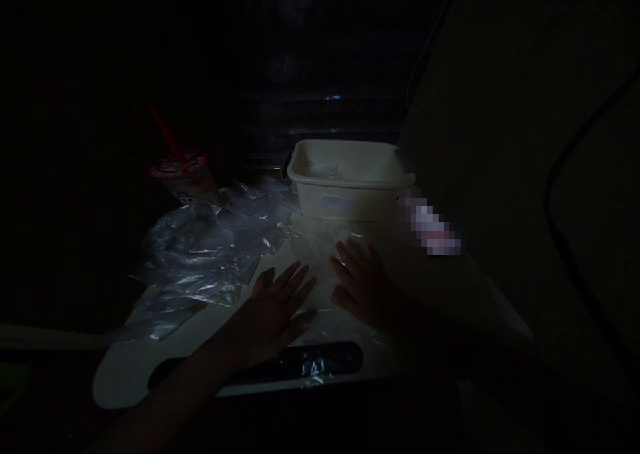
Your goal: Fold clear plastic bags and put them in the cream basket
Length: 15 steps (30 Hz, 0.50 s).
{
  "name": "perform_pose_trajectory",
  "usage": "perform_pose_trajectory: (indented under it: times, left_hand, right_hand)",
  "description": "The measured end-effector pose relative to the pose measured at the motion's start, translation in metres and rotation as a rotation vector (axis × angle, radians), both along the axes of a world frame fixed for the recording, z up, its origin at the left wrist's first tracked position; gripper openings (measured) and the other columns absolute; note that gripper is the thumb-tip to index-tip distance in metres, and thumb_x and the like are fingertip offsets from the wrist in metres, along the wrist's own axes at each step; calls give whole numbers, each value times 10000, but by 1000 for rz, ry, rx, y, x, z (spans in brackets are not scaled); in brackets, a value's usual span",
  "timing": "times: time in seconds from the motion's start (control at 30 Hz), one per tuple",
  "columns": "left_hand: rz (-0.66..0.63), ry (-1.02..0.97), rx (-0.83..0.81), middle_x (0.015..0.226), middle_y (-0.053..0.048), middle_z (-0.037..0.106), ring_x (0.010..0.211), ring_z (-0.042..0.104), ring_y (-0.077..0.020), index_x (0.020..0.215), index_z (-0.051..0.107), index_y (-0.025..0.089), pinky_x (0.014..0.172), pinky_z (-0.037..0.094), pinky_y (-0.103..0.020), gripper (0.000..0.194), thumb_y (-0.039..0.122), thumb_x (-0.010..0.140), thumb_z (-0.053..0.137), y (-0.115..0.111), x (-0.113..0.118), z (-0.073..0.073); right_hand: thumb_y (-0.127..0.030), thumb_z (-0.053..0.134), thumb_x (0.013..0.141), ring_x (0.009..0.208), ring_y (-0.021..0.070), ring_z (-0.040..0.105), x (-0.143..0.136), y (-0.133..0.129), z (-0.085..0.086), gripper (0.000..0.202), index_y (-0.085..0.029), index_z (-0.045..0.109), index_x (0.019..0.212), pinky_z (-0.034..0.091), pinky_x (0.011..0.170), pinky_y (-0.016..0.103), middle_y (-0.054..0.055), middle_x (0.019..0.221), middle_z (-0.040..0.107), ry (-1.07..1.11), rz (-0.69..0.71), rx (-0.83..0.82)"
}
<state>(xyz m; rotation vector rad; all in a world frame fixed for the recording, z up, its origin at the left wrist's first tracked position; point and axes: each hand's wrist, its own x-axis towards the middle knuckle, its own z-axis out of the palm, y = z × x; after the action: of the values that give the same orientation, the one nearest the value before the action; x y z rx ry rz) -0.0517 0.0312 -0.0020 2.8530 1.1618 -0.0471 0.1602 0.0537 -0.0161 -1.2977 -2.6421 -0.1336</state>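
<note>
The picture is very dark. My left hand (pixel 277 307) lies with its fingers spread over a clear plastic bag (pixel 323 277) on the white tabletop (pixel 120 374). Facing it from the right, my right hand (pixel 361 282) has its fingers apart and rests on the same clear plastic. Neither hand is wrapped round anything. A heap of crinkled clear bags (pixel 210 241) sits to the left, beyond my left hand. Behind both hands stands a cream plastic bin (pixel 350 197) with a little clear plastic inside.
A cup with a red lid (pixel 177 166) and a red straw stands at the back left. Right of the bin is a pixelated pale and pink item (pixel 433 231). The table's front edge has a long dark slot (pixel 325 362). A dark cable (pixel 560 234) hangs at the right.
</note>
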Motion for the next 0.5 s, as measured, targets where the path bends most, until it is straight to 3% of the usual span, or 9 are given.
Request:
perform_pose_trajectory:
  times: [0.4, 0.5]
  left_hand:
    - [-43, -48, 27, 1351, -70, 128, 1217, 90, -259, 1263, 158, 265, 919, 137, -512, 473, 397, 826, 278, 3, -4, -3]
    - [-32, -93, 5, 1355, -62, 110, 1216, 98, -256, 1273, 107, 258, 925, 132, -515, 503, 387, 823, 292, 3, -6, 4]
  right_hand:
    - [-417, 360, 773, 1192, 285, 162, 6, 2, -2, 495, -134, 376, 1179, 155, 896, 485, 144, 1287, 284, -32, 25, 17]
    - [-398, 352, 781, 1197, 273, 155, 14, 5, -1, 481, -138, 367, 1185, 179, 895, 467, 137, 1286, 290, -38, 5, 28]
